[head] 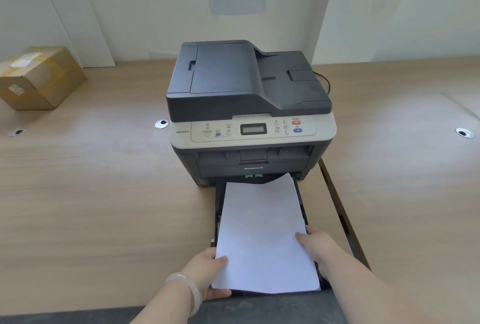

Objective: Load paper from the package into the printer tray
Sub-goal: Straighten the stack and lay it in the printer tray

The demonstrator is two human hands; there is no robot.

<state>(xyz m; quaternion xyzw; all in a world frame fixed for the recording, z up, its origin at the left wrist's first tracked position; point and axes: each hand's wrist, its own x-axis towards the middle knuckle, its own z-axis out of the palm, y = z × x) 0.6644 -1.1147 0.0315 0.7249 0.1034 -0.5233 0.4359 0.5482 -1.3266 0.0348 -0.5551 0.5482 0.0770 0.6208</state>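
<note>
A dark grey and beige printer [249, 105] stands on the wooden table. Its black paper tray [219, 206] is pulled out toward me. A stack of white paper [262, 235] lies over the tray, slightly skewed, its far right corner reaching under the printer's front. My left hand [207, 274] grips the stack's near left edge, thumb on top. My right hand [315, 244] holds its right edge, thumb on top. The paper package is not in view.
A taped cardboard box [39, 79] sits at the far left of the table [104, 193]. Round cable grommets [161, 124] [464, 132] are set into the tabletop. A seam between two tables runs to the right of the tray. A wall with a paper sign stands behind.
</note>
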